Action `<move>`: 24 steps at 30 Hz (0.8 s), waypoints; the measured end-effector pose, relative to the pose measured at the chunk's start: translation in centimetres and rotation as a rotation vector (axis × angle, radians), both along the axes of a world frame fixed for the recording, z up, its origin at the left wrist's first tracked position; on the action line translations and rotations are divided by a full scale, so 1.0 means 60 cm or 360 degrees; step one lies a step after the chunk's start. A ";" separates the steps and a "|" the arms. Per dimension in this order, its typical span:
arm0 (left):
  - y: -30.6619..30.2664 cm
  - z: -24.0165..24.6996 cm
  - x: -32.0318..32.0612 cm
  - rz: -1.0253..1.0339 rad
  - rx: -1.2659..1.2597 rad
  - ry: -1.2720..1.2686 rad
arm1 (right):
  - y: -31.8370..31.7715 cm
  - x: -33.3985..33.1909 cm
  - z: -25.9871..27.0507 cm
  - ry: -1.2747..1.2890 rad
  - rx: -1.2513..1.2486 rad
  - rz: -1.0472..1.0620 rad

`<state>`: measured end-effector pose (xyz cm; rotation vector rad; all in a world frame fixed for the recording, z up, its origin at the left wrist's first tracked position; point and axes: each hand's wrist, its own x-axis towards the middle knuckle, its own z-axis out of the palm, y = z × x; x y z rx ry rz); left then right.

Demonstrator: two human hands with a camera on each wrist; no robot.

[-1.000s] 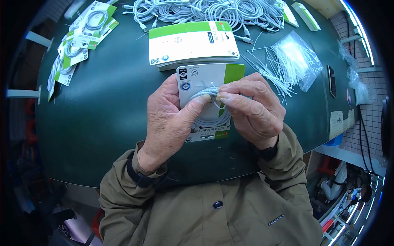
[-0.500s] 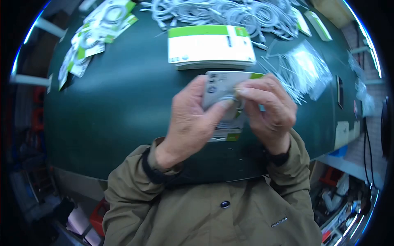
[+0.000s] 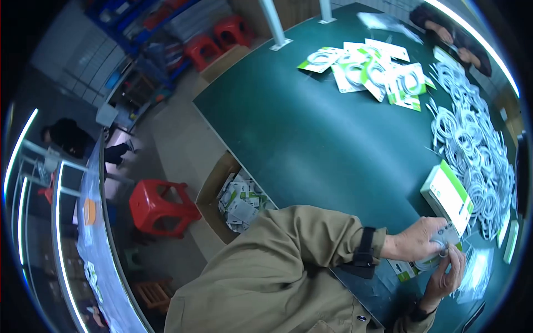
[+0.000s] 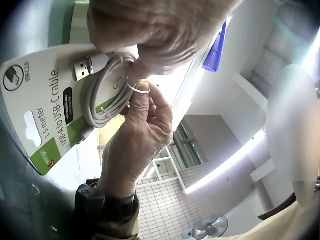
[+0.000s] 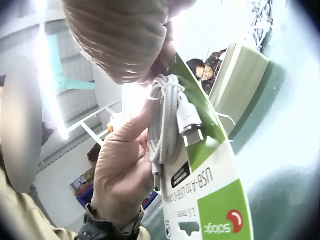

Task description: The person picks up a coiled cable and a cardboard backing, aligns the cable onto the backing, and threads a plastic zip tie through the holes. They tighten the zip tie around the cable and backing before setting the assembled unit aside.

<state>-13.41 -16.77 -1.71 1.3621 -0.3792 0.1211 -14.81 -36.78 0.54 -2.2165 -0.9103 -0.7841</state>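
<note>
A white and green cable card (image 4: 42, 107) printed "USB-A to USB-C cable" carries a coiled grey-white USB cable (image 4: 92, 95). My left hand (image 3: 413, 241) grips the card and coil by the edge, with its thumb over the coil. On the other side, my right hand (image 3: 447, 272) pinches a thin white cable tie (image 4: 140, 89) that loops at the coil. The USB-A plug (image 4: 90, 66) and the USB-C plug (image 5: 191, 127) lie against the card. In the head view, my hands partly hide the coil.
Beside my hands is a stack of cards (image 3: 448, 194), with a long pile of coiled cables (image 3: 472, 150) behind. A clear bag (image 3: 476, 272) lies right. Carded cables (image 3: 377, 72) spread at the far end. A carton (image 3: 208, 191) and red stool (image 3: 158, 208) stand left; another person (image 3: 466, 47) sits across.
The head view has swung left, so the hands now appear at lower right and the floor, carton and stool show. Both hands keep their hold on the card, coil and cable tie.
</note>
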 end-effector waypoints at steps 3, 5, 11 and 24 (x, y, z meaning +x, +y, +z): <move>-0.004 -0.003 0.002 0.0042 0.0008 -0.0050 | -0.001 -0.002 0.005 0.0163 -0.0012 -0.0080; -0.010 -0.008 0.005 0.0083 0.0035 -0.0100 | 0.000 0.000 0.013 0.0292 -0.0018 -0.0093; 0.005 0.003 0.004 -0.0031 0.0011 -0.0060 | -0.010 0.003 0.038 0.0510 -0.0137 -0.0001; 0.032 0.019 0.010 -0.0472 0.0190 0.0069 | -0.037 0.005 -0.034 0.2070 0.1756 0.0271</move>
